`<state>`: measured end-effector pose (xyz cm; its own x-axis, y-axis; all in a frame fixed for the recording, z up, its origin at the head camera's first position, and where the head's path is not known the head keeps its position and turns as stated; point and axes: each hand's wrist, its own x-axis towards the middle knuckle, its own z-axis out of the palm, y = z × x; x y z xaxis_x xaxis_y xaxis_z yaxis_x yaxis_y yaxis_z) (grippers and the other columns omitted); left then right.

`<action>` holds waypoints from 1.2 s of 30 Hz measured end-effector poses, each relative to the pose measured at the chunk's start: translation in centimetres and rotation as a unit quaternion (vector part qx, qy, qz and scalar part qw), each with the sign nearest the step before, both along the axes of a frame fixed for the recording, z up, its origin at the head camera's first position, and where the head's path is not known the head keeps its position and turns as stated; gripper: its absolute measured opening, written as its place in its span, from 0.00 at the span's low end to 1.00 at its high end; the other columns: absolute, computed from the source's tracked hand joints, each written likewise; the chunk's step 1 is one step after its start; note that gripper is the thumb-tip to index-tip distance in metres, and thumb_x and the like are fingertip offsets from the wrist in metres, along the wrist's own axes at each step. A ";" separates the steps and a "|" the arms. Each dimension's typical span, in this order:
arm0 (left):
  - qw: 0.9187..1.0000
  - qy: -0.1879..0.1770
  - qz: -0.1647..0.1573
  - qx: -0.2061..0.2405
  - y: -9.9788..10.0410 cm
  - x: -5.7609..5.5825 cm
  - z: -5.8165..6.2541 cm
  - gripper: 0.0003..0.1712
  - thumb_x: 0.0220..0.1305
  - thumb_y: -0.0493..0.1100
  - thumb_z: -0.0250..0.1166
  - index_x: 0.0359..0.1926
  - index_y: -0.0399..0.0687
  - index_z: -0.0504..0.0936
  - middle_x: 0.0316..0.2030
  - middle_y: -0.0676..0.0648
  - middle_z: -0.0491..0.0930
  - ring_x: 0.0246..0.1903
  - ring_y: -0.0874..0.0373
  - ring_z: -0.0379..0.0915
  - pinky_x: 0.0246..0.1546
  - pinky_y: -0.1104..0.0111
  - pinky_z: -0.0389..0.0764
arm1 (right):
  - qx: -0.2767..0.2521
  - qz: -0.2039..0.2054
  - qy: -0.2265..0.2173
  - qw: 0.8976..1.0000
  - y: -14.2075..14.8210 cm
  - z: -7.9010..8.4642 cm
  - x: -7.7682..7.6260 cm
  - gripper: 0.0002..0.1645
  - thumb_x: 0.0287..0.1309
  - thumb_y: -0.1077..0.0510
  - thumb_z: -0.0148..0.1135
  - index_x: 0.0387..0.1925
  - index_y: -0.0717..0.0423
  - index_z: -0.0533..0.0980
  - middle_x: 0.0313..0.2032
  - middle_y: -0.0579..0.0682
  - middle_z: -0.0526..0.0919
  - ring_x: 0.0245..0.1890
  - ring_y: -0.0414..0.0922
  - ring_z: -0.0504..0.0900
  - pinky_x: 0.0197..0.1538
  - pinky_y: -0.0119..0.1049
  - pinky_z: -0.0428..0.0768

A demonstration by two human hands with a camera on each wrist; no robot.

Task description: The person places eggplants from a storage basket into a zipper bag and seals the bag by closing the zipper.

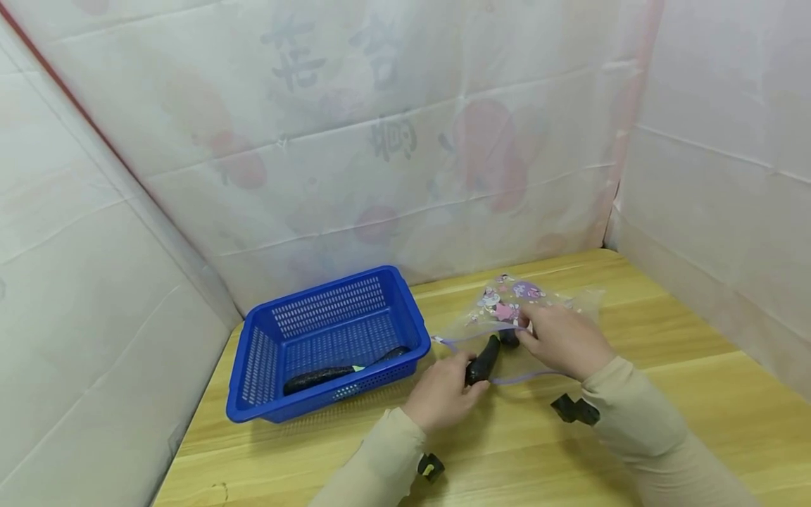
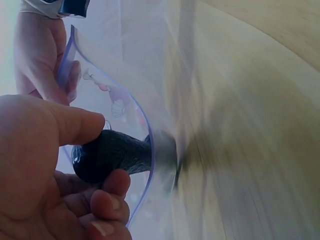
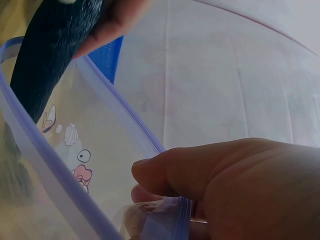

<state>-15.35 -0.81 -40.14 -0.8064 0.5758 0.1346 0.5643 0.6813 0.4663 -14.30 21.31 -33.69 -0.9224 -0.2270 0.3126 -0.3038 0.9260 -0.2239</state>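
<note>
A dark green cucumber [image 1: 483, 362] is held by its near end in my left hand [image 1: 446, 394]. In the left wrist view the thumb and fingers close around that end of the cucumber [image 2: 110, 155], while its far part reaches through the mouth of a clear zip bag [image 3: 115, 150]. Purple zip strips edge the bag, and pink and purple cartoon prints decorate it. My right hand [image 1: 564, 341] pinches the bag's rim between thumb and fingers, keeping the mouth apart. Close to those fingertips, another dark rounded thing [image 1: 509, 338] shows at the bag, partly hidden.
A blue perforated plastic basket [image 1: 329, 282] stands left of the bag. Inside, along its near wall, lie a long dark vegetable [image 1: 319, 379] and a second dark one [image 1: 398, 353]. Printed white sheets [image 1: 380, 176] enclose the wooden table [image 1: 538, 451] at the back and sides.
</note>
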 end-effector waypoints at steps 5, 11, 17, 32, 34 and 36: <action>1.000 0.010 0.016 -0.001 1.0 -0.1 -0.2 0.28 0.64 0.55 0.63 0.59 0.44 0.73 0.45 0.47 0.81 0.39 0.62 0.77 0.39 0.69 0.78 | -0.003 -0.004 -0.006 1.000 -0.1 0.1 0.1 0.06 0.56 0.57 0.64 0.28 0.49 0.74 0.19 0.42 0.71 0.17 0.40 0.66 0.19 0.35 0.65; 0.999 0.020 0.028 -0.004 2.2 -0.3 -0.5 0.27 0.65 0.56 0.62 0.57 0.45 0.74 0.43 0.47 0.82 0.38 0.61 0.78 0.37 0.68 0.78 | -0.004 -0.004 -0.007 1.000 -0.2 0.0 0.2 0.05 0.56 0.57 0.64 0.28 0.50 0.75 0.19 0.42 0.73 0.17 0.39 0.67 0.19 0.35 0.66; 0.999 0.015 0.028 0.003 3.3 -0.8 -0.9 0.25 0.65 0.55 0.62 0.56 0.46 0.74 0.41 0.49 0.81 0.35 0.63 0.76 0.34 0.70 0.77 | -0.003 -0.002 0.000 1.000 -0.5 0.1 0.4 0.05 0.55 0.57 0.65 0.28 0.51 0.76 0.20 0.41 0.74 0.17 0.39 0.68 0.19 0.35 0.66; 0.998 -0.042 0.044 -0.022 5.4 -1.7 -0.6 0.21 0.62 0.53 0.65 0.51 0.47 0.77 0.36 0.51 0.80 0.30 0.64 0.73 0.31 0.70 0.75 | -0.001 0.001 0.016 1.000 -0.7 0.6 0.5 0.05 0.54 0.57 0.65 0.26 0.50 0.76 0.20 0.41 0.73 0.18 0.38 0.68 0.20 0.36 0.68; 0.998 -0.043 0.043 -0.024 5.6 -1.8 -0.6 0.19 0.62 0.53 0.66 0.49 0.49 0.77 0.35 0.52 0.80 0.30 0.64 0.73 0.31 0.70 0.74 | 0.000 0.000 0.011 1.000 -0.8 0.6 0.5 0.05 0.55 0.57 0.64 0.26 0.50 0.76 0.20 0.40 0.73 0.18 0.38 0.68 0.20 0.36 0.68; 0.998 -0.041 0.039 -0.028 5.7 -2.0 -0.7 0.19 0.61 0.53 0.66 0.49 0.50 0.77 0.36 0.52 0.80 0.31 0.64 0.73 0.32 0.70 0.75 | -0.001 0.000 0.008 1.000 -0.8 0.6 0.5 0.05 0.55 0.57 0.64 0.26 0.50 0.76 0.20 0.40 0.73 0.18 0.38 0.68 0.21 0.36 0.68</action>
<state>-17.34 4.90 -40.80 -0.8557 0.5163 0.0356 0.4707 0.7477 0.4684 -13.77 20.50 -33.10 -0.9176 -0.2251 0.3276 -0.3064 0.9257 -0.2219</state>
